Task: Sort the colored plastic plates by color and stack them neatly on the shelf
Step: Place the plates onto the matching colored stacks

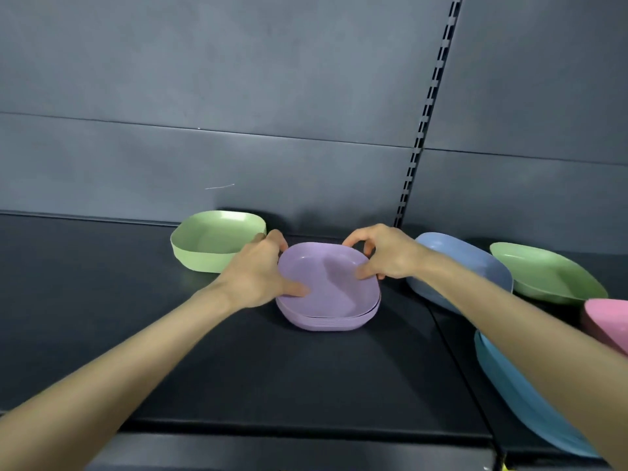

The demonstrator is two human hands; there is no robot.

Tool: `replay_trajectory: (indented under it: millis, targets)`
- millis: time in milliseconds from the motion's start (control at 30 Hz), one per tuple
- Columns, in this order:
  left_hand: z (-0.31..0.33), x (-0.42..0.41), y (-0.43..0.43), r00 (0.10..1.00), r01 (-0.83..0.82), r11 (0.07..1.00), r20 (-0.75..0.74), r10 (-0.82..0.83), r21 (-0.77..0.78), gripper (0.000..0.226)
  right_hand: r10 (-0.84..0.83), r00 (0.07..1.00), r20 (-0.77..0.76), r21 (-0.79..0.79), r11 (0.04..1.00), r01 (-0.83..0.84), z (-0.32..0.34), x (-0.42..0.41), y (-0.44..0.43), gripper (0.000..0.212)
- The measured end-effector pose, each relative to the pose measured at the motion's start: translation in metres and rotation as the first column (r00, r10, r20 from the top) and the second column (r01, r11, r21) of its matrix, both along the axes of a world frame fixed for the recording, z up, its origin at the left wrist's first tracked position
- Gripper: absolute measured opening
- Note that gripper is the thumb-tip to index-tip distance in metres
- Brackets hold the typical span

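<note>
Grip on each side is clamped on the same thing. The left grip [261, 270] pinches the rim of the top purple plate [326, 283] at about 9 o'clock, thumb lying inside the dish and fingers curled over the far edge. The right grip [384, 256] pinches that rim at about 2 o'clock, thumb inside and fingers hooked behind.

The plate rests nested on the purple stack [326, 324] and looks a shade off square with the rims beneath. The coming move therefore seems a small squaring-up straight down, with both hands equally near and the plate directly between them.

The stack stands mid-way along the shelf [238, 368]. From it, a green pile [217, 243] lies at 10 o'clock, just beside the left knuckles. A grey-blue plate [452, 253] leans at 3 o'clock, and beyond it lies a green plate [550, 277]. A pink plate [608, 321] and a light blue plate [530, 402] lie toward 4 o'clock, apparently unsorted.
</note>
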State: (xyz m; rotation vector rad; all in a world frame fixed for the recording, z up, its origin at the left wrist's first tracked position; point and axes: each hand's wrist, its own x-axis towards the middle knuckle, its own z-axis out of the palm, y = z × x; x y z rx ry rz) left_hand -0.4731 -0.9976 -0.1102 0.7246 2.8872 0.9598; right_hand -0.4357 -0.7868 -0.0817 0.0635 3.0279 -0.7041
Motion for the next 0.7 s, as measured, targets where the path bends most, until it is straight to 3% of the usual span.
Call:
replay_trajectory:
  millis: [333,500,600,700]
  targets:
    - [-0.003,-0.005,-0.005,0.997,0.065,0.994,0.053,-0.060,-0.090,0.055,0.055,0.995,0.088,0.026,0.998,-0.057,-0.005,-0.001,0.001,0.042]
    - [0.010,-0.005,-0.008,0.976,0.095,0.985,-0.182,-0.120,-0.144,0.054,0.014,1.000,0.006,0.058,0.998,-0.015,0.005,0.011,0.002,0.056]
    - [0.033,0.000,0.001,0.935,0.191,0.979,-0.293,-0.202,-0.063,0.051,-0.032,0.992,-0.121,0.077,0.996,0.042,0.023,0.029,0.011,0.054]
    - [0.057,0.008,0.020,0.891,0.280,0.955,-0.343,-0.297,-0.101,0.049,-0.055,0.977,-0.206,0.172,0.981,0.092,0.044,0.052,0.024,0.049]
